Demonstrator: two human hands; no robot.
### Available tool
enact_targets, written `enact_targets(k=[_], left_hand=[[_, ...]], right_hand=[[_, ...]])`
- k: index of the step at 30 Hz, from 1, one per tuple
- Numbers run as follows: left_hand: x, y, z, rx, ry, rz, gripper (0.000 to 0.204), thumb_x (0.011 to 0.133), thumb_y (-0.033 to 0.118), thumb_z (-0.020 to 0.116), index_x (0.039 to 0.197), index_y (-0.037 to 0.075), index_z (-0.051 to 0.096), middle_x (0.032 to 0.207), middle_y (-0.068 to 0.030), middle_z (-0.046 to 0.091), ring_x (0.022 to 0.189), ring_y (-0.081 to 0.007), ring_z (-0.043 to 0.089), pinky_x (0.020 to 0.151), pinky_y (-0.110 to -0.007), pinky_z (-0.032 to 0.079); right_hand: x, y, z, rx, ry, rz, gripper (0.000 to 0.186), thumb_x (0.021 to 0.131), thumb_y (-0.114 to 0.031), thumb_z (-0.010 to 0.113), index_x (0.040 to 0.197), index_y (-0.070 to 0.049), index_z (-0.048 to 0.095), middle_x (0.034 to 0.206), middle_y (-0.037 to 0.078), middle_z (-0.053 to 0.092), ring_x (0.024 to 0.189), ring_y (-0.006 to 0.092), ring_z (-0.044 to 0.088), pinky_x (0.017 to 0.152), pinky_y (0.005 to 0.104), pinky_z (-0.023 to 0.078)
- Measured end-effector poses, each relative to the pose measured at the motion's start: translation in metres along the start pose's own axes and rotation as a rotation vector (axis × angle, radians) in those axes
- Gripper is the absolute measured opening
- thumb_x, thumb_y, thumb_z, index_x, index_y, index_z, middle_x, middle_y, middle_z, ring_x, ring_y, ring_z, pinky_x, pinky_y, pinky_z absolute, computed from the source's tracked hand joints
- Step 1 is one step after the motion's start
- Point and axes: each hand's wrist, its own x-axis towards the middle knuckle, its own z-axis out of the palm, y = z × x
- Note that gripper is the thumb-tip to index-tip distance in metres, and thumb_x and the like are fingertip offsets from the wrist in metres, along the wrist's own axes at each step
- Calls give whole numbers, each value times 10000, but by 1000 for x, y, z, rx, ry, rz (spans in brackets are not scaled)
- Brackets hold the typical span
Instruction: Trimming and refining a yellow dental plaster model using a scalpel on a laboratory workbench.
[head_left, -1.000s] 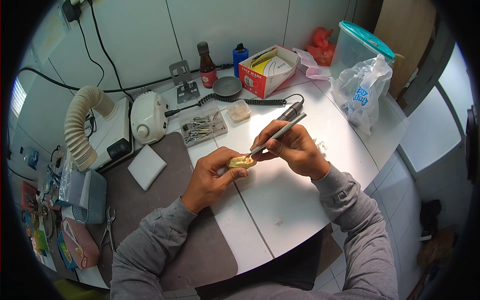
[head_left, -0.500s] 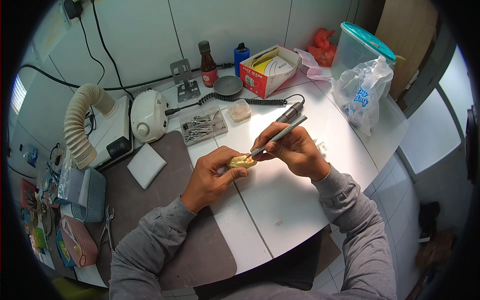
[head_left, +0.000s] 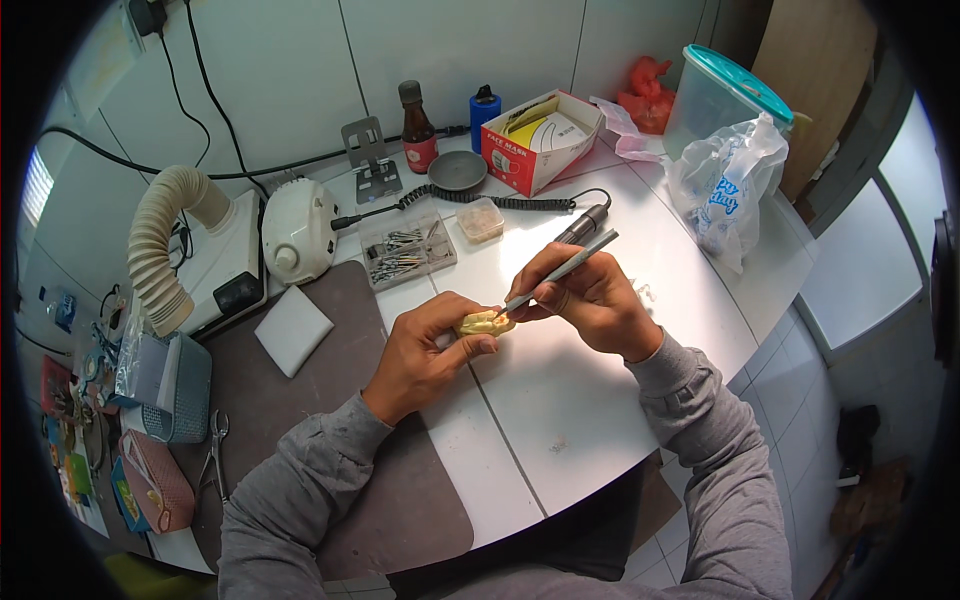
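My left hand (head_left: 418, 348) grips a small yellow dental cast (head_left: 482, 324) between thumb and fingers, above the white tabletop. A reddish patch shows on the cast's right end. In my right hand (head_left: 592, 308) a slim grey carving knife (head_left: 584, 256) is held like a pen, slanting down to the left. Its tip meets the cast near that patch; the exact contact is too small to make out. Just beyond my right hand lies a dark rotary handpiece (head_left: 584, 224), partly hidden by the fingers, on a coiled cord.
A clear case of burs (head_left: 408, 250), a small lidded tub (head_left: 480, 221) and a white control box (head_left: 300, 230) stand beyond my hands. At left are a white pad (head_left: 293, 332), pliers (head_left: 215, 455) and a hose (head_left: 160, 250). A mask box (head_left: 540, 145) stands behind.
The knife and my right hand have shifted very slightly, with the handle a little further right. My left hand keeps the cast in nearly the same place.
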Motion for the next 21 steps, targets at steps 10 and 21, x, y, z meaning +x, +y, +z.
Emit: enact_targets(k=[10,21], left_hand=[[1,0,0,-9,1,5,321,999,228,864,1183,-17,767,1068,-61,724,983,-141,661,923,-305,522],[1,-3,0,33,18,47,344,970,227,891,1215,3,798,1059,-90,767,922,-162,691,839,-321,546]], right_hand=[[0,5,-3,-14,-51,-68,169,1136,-89,630,1238,33,688,1201,147,750,1159,246,780,1039,405,665],[-1,3,-4,-51,-55,-54,157,1123,-69,645,1232,35,693,1185,140,742,1147,240,776,1027,398,664]])
